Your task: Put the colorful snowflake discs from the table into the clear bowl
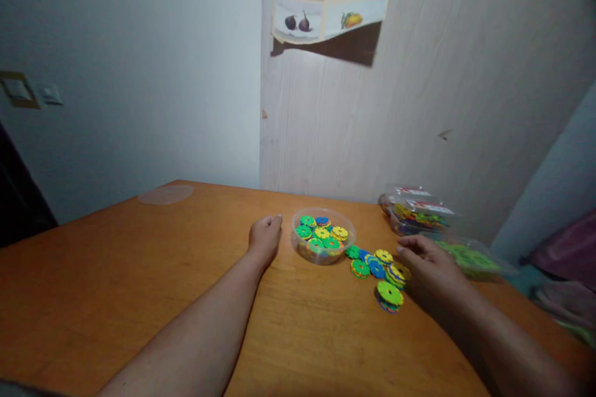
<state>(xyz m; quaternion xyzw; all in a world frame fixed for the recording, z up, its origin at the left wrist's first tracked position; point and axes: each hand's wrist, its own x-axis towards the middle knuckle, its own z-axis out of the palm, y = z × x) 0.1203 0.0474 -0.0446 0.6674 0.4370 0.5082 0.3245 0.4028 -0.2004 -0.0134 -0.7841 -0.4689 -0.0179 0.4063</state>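
On the wooden table, my left hand (pixel 265 239) rests with its fingers curled in, just left of a clear round tub (pixel 298 251); nothing shows in it. The tub holds several notched plastic discs (pixel 321 233) in green, yellow and blue. To its right lies a loose spread of similar discs (pixel 376 268). A small stack of discs (pixel 390 294), yellow-green on top, stands nearer to me. My right hand (pixel 426 257) is at the right edge of the spread, fingers partly stretched and apart, with no disc visible between them. Its underside is hidden.
Clear lidded boxes (pixel 419 214) of colourful pieces stand at the back right. Another clear box (pixel 472 258) with green pieces sits behind my right forearm. A clear round lid (pixel 166 195) lies at the far left. The table (pixel 298 335) meets the wall behind.
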